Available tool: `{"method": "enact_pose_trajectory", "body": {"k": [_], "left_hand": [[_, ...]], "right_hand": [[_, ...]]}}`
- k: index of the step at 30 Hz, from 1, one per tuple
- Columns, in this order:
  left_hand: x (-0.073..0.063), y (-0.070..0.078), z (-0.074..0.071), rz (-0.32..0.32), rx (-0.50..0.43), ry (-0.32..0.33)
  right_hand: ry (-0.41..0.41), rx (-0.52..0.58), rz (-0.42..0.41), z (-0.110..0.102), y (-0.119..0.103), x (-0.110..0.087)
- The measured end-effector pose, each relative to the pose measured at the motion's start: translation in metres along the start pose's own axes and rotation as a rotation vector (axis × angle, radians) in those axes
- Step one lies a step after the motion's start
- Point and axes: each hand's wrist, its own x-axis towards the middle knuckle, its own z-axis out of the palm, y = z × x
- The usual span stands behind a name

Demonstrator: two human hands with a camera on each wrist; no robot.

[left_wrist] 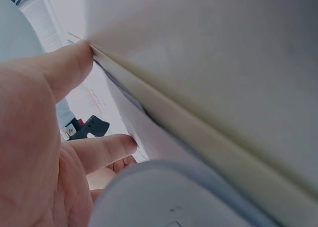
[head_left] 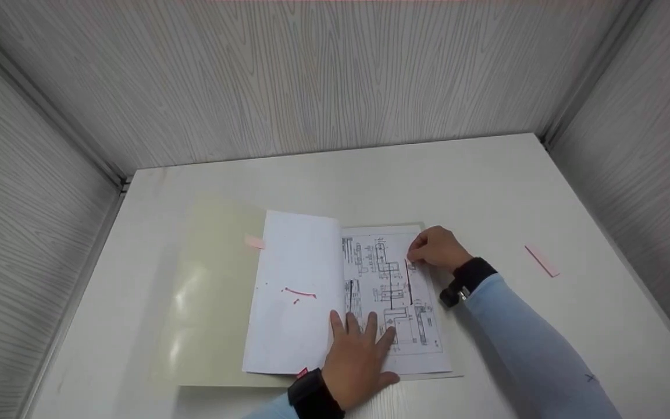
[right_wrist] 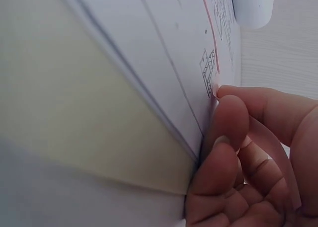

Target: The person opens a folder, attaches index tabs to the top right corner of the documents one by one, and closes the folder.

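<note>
An open pale-yellow folder lies on the table with printed sheets inside. My left hand rests with fingers spread on the lower part of the right-hand page, which carries technical drawings and a red line. In the left wrist view, its thumb lies at the folder's edge. At the page's outer edge, my right hand pinches a pink sticky tab between thumb and fingertips, right at the paper by the red line's end. A pink strip runs along the right palm.
The turned white page at left has red marks, and another pink tab sticks out from its outer edge. To the right on the table lies a narrow pink strip. Grey wood-grain panels enclose the back and sides.
</note>
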Motion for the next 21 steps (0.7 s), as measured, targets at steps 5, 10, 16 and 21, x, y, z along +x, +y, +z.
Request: {"method": "enact_pose_trajectory", "body": {"k": [5, 10, 16, 21], "left_hand": [[-0.0005, -0.0009, -0.0001, 0.003, -0.024, 0.006], [-0.0006, -0.0011, 0.0000, 0.001, -0.023, 0.004], [-0.0001, 0.0002, 0.0008, -0.008, -0.021, 0.027], [-0.0009, 0.0004, 0.0005, -0.009, -0.023, 0.027]], "right_hand": [[-0.004, -0.005, 0.011, 0.0000, -0.0007, 0.0006], [-0.002, -0.019, -0.010, 0.0002, -0.0004, 0.0015], [0.006, -0.027, -0.012, 0.0012, 0.0001, 0.0028], [0.004, -0.034, 0.006, 0.0018, 0.0004, 0.0034]]}}
